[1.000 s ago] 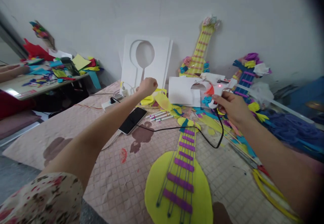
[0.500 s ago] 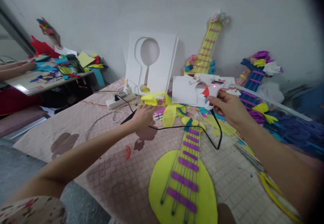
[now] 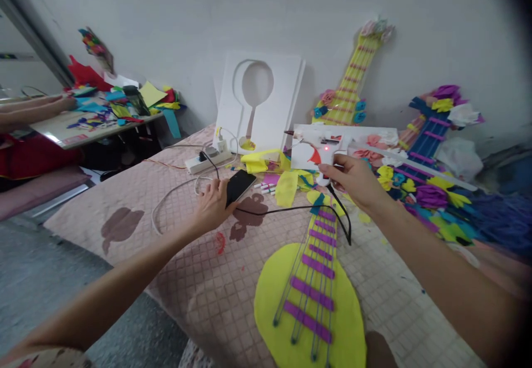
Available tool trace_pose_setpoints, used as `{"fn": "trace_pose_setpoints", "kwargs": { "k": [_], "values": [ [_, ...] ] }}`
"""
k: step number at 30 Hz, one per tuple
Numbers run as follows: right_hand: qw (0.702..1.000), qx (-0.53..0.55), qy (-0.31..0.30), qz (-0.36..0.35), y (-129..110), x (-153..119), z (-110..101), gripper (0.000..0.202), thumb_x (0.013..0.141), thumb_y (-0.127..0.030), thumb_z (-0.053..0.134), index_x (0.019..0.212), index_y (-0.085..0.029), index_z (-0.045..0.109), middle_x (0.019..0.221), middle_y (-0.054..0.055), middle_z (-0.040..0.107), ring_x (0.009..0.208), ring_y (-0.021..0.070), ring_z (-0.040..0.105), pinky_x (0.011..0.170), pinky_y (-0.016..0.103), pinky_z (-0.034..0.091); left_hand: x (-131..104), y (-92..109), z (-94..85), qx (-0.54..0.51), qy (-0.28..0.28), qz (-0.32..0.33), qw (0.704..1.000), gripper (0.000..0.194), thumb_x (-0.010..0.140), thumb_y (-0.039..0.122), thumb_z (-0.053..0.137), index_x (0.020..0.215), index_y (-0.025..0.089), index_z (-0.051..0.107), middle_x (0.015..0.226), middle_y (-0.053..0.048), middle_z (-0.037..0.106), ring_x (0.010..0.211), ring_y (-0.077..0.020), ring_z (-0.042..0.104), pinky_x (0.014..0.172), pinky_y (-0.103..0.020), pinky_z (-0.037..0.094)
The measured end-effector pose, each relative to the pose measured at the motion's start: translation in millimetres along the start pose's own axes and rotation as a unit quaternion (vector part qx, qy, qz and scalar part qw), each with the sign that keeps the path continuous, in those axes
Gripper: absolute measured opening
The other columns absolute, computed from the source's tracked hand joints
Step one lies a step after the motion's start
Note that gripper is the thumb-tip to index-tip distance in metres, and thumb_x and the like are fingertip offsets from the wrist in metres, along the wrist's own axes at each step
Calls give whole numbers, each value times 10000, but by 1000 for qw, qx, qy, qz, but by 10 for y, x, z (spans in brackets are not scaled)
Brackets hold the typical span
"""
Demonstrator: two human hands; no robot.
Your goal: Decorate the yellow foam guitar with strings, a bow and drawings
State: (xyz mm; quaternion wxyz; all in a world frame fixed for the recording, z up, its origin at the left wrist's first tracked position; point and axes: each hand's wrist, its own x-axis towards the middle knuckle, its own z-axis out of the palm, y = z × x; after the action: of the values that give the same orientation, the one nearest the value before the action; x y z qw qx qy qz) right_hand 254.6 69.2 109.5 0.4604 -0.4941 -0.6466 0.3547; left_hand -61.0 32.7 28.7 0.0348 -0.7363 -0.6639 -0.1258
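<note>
My left hand (image 3: 213,206) is at the near left end of a black smartphone (image 3: 241,185), its thumb and index finger around that end. Held up by my right hand (image 3: 353,182) is a white hot glue gun (image 3: 331,151) with an orange trigger, a lit red light and its dark nozzle pointing left. My fingers close on its handle, and a black cord (image 3: 286,210) trails from it across the table. Below lies a yellow paper guitar (image 3: 307,301) with purple strips and dark strings, its neck pointing away from me.
A white power strip (image 3: 206,161) with plugs stands behind the phone. White foam boards (image 3: 233,102) with a cutout lean on the wall, beside a yellow guitar (image 3: 349,88) and a blue one (image 3: 428,141). Yellow paper scraps (image 3: 286,188) lie mid-table. A co-worker's arms (image 3: 37,110) rest on another table.
My left hand has drawn back toward me, uncovering most of the smartphone. My right hand has shifted left with the glue gun, and the view has turned slightly left.
</note>
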Motion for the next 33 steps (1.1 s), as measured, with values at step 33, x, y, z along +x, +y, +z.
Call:
{"fn": "trace_pose_setpoints", "kwargs": {
  "k": [33],
  "values": [
    [943, -316, 72, -78, 378, 321, -765, 414, 702, -570, 653, 838, -182, 608, 683, 44, 597, 612, 197, 540, 566, 319, 386, 58, -882, 132, -59, -32, 1, 998, 866, 728, 457, 578, 1435, 109, 221, 1341, -197, 478, 1250, -356, 448, 1022, -491, 384]
  ]
}}
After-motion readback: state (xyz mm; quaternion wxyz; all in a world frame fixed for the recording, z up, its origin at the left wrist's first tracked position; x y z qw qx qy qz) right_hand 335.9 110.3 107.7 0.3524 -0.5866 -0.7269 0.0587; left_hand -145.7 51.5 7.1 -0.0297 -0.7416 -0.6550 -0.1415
